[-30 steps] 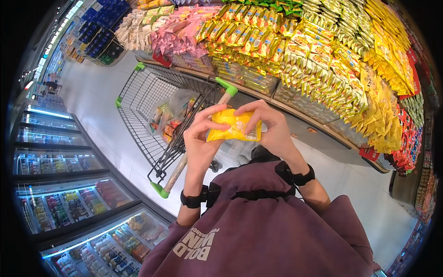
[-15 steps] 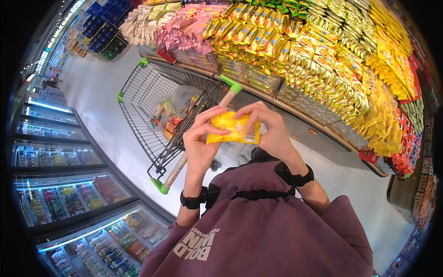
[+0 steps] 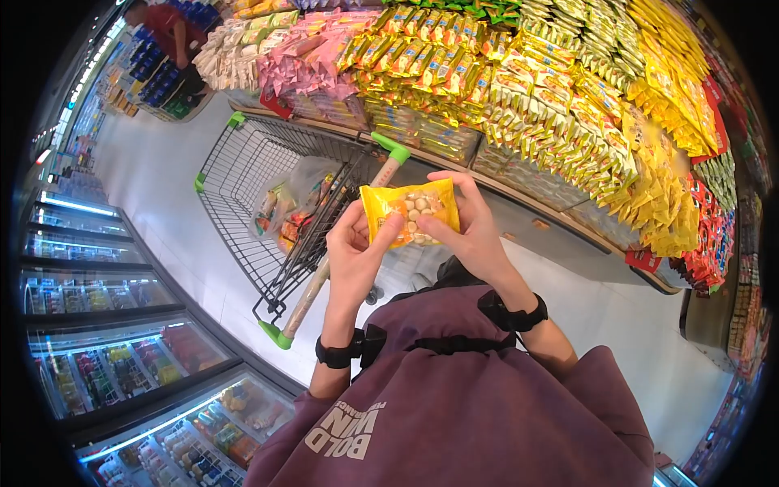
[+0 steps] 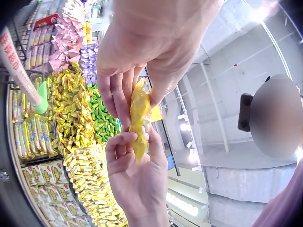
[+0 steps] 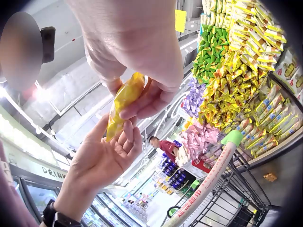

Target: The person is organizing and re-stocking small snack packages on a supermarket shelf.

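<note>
Both hands hold a small yellow snack packet (image 3: 415,201) in front of the body. Small round pale pieces show through its clear window. My left hand (image 3: 355,253) pinches the packet's left side, thumb on the front face and fingers behind. On the right side my right hand (image 3: 477,237) grips it in the same way, its thumb across the window. Both wrist views show the packet (image 4: 140,118) edge-on between the hands, thin and slightly puffed.
A wire shopping cart (image 3: 235,174) with green corners stands ahead to the left, with a clear plastic bag (image 3: 280,207) of snacks inside. Heaped snack packets (image 3: 560,122) fill the display ahead and right. Freezer cases (image 3: 130,341) line the left. A person in red (image 3: 166,32) stands far left.
The packet has been turned over: its printed side with a barcode faced up before, and now the window side does. Thumbs now lie on top. A person in red has come into view.
</note>
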Tool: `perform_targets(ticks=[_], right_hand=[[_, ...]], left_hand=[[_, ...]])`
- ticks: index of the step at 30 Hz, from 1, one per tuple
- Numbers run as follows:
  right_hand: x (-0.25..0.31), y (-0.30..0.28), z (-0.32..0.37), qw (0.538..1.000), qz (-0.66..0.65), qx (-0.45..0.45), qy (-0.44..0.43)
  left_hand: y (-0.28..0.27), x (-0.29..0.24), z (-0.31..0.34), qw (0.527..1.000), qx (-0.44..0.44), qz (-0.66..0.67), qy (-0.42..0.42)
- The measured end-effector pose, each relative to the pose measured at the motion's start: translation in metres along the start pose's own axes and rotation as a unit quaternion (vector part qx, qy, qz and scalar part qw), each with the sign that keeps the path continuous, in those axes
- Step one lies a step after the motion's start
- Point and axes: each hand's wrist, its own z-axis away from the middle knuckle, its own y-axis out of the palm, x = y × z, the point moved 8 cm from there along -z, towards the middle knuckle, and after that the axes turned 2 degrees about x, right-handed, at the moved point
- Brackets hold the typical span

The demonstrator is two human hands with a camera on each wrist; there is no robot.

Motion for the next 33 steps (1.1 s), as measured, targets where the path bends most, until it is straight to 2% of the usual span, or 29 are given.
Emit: perform_targets(ticks=[7, 10, 15, 18, 22, 26, 27, 30, 31, 33], right_hand=[[0.006, -0.039, 0.014, 0.997, 0.013, -0.073, 0.004], [0.015, -0.063, 0.02, 0.983, 0.166, -0.064, -0.034], [0.031, -0.11, 0.033, 0.974, 0.185, -0.127, -0.035], [0.046, -0.145, 0.044, 0.969, 0.167, -0.177, -0.047], [0.065, -0.199, 0.055, 0.973, 0.126, -0.191, -0.017], [0.102, -0.25, 0.069, 0.97, 0.11, -0.215, 0.021], [0.112, -0.263, 0.073, 0.964, 0.131, -0.23, 0.02], [0.164, -0.289, 0.091, 0.903, 0.333, -0.258, -0.089], [0.178, -0.297, 0.097, 0.887, 0.353, -0.264, -0.139], [0.209, -0.309, 0.115, 0.817, 0.5, -0.25, -0.145]], left_hand=[[0.038, 0.006, -0.021, 0.997, 0.072, 0.0, 0.008], [0.057, 0.012, -0.034, 0.992, 0.124, -0.022, 0.009], [0.1, 0.028, -0.057, 0.985, 0.16, -0.057, -0.012], [0.141, 0.032, -0.073, 0.98, 0.192, -0.048, -0.028], [0.203, 0.035, -0.092, 0.977, 0.204, -0.033, -0.061], [0.269, 0.03, -0.109, 0.977, 0.207, -0.004, -0.045], [0.285, 0.031, -0.114, 0.976, 0.212, -0.002, -0.041], [0.329, 0.031, -0.128, 0.973, 0.229, 0.006, -0.04], [0.346, 0.032, -0.131, 0.971, 0.236, 0.02, -0.041], [0.383, 0.027, -0.136, 0.968, 0.242, 0.041, -0.041]])
